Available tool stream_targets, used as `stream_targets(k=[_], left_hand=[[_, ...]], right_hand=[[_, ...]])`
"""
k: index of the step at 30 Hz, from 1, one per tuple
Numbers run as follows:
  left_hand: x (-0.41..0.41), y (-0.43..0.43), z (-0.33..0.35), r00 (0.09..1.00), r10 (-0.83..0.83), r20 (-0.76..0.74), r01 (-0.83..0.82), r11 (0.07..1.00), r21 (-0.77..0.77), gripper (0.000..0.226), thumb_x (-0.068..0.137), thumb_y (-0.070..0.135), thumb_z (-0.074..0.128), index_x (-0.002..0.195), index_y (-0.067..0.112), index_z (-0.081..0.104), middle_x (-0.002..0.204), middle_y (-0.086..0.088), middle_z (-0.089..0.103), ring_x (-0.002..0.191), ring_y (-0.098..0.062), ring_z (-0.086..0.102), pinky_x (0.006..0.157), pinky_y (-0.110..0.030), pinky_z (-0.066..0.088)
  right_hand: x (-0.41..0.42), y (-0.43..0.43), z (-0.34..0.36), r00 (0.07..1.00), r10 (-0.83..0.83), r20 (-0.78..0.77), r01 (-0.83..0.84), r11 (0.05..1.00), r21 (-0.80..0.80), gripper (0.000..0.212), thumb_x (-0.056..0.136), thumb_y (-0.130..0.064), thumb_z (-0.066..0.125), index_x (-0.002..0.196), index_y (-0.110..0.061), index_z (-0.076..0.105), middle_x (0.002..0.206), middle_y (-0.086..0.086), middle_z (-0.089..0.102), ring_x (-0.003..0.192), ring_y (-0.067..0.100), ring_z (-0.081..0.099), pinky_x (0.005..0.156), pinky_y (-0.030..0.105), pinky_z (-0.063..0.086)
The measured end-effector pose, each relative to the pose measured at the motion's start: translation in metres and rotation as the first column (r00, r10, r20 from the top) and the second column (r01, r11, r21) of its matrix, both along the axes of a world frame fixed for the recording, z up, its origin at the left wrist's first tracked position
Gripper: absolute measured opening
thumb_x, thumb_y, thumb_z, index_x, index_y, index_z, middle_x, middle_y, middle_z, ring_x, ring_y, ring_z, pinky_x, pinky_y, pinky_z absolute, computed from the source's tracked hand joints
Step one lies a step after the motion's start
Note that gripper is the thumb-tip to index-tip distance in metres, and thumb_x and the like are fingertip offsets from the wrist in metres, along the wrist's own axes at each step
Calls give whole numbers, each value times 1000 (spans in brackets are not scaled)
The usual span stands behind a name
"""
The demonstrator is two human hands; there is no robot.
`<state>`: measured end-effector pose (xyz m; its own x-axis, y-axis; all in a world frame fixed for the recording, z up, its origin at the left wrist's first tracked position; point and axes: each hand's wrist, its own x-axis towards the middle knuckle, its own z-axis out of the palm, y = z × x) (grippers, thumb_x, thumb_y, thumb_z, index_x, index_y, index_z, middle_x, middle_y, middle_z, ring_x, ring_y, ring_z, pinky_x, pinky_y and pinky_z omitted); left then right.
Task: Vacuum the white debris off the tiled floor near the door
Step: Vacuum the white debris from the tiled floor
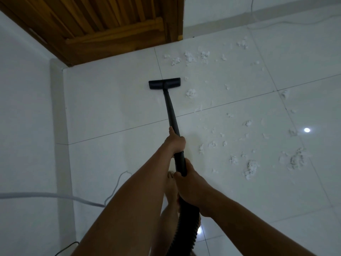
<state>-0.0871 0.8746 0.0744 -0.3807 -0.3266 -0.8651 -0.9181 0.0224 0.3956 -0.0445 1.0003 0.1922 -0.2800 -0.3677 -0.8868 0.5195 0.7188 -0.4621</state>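
Clasping a slim black vacuum wand, left hand ahead of right hand, a person points its flat black nozzle toward the far wooden door; fluffy white debris lies scattered rightward.

Arms outstretched, left hand and right hand grip the wand.

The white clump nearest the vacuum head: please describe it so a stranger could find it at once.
From the wooden door at the top, go down to the black vacuum head on the tiled floor. Just right of it, nearer the person, lies a fluffy white clump. It is bigger than the tiny fleck at the head's right end and sits apart from the clumps by the door.
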Motion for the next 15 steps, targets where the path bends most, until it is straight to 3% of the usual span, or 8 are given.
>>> stream_targets(k=[3, 7, 10, 15], left_hand=[[5, 3, -5, 1000, 14, -6, -14, 1000, -3, 76, 105, 23, 38, 159, 31, -15, 150, -15, 44, 118, -31, 57, 101, -43, 50], [2, -3, -15, 997, 58, -60, -56, 998, 24, 77, 104, 19, 39, 159, 31, -13, 150, -12, 43, 104, -24, 56, 89, -35, 50], [-11, -18, -24, 995, 59, -75, -57, 998, 39, 79, 103, 19, 41, 159, 33, -14, 147, -12, 46, 109, -27, 60, 94, -38, 52], [-44, -53, -26, 995, 50, -89, -45, 997, 58, 79, 104, 21, 41, 158, 34, -15, 149, -12, 45, 113, -30, 58, 96, -40, 51]], right_hand=[[6, 3, -6, 1000, 5, 5, -5, 1000, -1, 63, 110, -26, 41, 163, -39, 10, 116, 7, 59, 70, 14, 63, 38, 12, 45], [3, -2, -20, 1000, 17, -7, -17, 1000, 13, 64, 109, -28, 42, 162, -41, 8, 119, 15, 64, 61, 14, 63, 43, 17, 48], [-8, -15, -27, 1000, -21, 12, 20, 1000, 16, 64, 109, -28, 43, 161, -44, 9, 117, 19, 65, 58, 16, 61, 44, 20, 49], [-36, -50, -30, 999, -21, -39, 21, 1000, 11, 61, 110, -30, 41, 162, -41, 12, 124, 3, 61, 75, 15, 68, 37, 10, 43]])
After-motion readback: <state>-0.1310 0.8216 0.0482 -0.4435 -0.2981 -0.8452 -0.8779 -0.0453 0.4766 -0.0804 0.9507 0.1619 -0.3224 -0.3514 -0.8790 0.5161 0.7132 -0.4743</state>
